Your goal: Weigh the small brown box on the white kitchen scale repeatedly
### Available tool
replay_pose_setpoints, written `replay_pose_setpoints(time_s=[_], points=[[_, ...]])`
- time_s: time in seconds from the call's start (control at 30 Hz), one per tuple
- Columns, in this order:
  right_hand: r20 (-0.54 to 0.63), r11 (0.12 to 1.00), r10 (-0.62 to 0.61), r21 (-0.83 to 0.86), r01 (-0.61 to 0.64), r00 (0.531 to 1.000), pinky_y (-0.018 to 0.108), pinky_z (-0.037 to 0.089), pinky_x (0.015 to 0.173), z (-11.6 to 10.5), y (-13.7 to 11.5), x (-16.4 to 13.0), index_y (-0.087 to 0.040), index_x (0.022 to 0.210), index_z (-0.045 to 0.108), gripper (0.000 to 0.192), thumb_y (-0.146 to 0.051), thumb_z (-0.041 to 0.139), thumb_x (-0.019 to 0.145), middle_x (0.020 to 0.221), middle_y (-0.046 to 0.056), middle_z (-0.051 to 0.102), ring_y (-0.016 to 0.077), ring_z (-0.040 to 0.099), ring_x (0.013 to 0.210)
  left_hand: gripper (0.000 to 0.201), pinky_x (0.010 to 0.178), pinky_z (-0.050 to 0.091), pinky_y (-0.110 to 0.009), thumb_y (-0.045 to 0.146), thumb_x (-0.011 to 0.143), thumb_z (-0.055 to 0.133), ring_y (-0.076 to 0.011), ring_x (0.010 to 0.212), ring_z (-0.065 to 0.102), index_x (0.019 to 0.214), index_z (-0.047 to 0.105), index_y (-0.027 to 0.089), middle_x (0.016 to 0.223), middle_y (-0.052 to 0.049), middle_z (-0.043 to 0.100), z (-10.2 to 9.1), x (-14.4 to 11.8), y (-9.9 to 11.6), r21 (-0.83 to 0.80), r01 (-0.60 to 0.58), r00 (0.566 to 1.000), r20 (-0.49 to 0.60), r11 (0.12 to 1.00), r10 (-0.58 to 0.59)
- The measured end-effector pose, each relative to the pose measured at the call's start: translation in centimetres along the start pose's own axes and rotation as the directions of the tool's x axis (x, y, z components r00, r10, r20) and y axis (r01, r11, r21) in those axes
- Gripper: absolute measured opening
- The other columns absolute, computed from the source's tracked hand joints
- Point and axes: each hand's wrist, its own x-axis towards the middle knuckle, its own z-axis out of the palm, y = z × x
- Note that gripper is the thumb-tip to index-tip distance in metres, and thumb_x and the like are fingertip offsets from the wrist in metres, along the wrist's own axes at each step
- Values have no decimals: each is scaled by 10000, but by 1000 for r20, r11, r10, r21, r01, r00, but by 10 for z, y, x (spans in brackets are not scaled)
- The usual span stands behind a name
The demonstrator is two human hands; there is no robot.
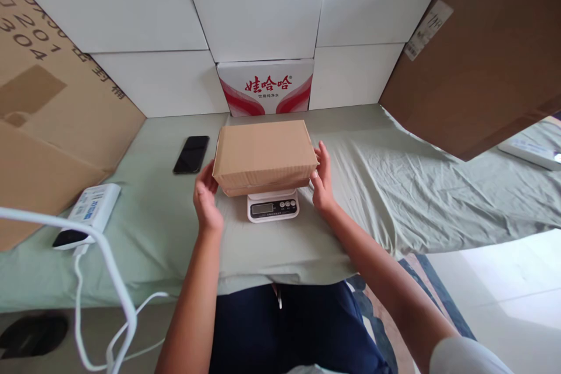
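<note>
A closed brown cardboard box point(265, 149) sits on or just above a white kitchen scale point(274, 215); the contact between them is hidden. The scale's display panel and round buttons show in front of the box. At the box's left end is my left hand point(205, 196), fingers against its side and partly hidden behind the corner. On the opposite end my right hand point(323, 180) presses its fingers to the side, with the thumb near the front corner. Between them, both hands hold the box.
A black phone point(191, 155) lies left of the box. A white power bank point(90, 213) with a white cable point(109, 263) is farther left. Large cardboard cartons flank the green cloth point(350, 152), and a red-and-white carton point(266, 87) stands at the back among white boxes.
</note>
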Motion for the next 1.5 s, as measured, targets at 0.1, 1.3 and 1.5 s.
replay_pose_setpoints(time_s=[0.1,1.3,1.5], points=[[35,1000,-6,2,6,999,576,492,1169,-1,-3,-2,-345,1662,263,802,-755,353,978,1631,99,456,354,491,1469,766,1007,563,-399,843,882,472,-312,1280,679,1264,738,235,1303,-139,739,-3,-2,-7,3,66,997,26,998,-66],[-6,917,317,257,-305,949,627,340,1271,30,76,78,-439,1686,37,888,-731,448,955,1762,34,287,313,380,1587,872,1281,293,-412,846,929,270,-253,1583,384,1480,620,268,1692,-138,426,36,104,-51,-213,376,925,25,902,-380],[-13,904,327,296,-308,945,607,339,1282,32,75,79,-442,1675,166,830,-689,482,949,1740,26,335,291,360,1597,890,1270,315,-414,844,921,269,-264,1573,402,1452,647,237,1681,-172,432,36,103,-43,-273,385,917,4,882,-399]])
